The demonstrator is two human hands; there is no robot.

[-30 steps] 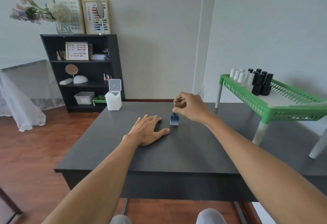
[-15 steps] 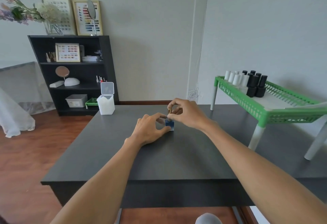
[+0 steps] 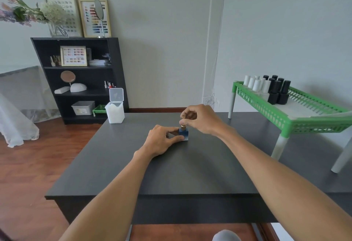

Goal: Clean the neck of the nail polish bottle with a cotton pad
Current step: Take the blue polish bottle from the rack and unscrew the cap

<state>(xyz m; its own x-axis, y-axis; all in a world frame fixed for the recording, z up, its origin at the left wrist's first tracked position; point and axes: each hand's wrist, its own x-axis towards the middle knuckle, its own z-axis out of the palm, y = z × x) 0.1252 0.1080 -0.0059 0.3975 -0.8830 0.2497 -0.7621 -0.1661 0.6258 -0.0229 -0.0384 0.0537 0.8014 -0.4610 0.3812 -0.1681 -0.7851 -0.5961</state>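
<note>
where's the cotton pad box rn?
Head view: the box stands lid-open at the table's far left corner, in front of the shelf, well left of the bottle.

Soft, even daylight fills the room, leaving faint shadows beneath the forearms on the matte table. Wide-angle distortion bends the bookshelf and green rack near the edges; focus is reasonably sharp.
</note>
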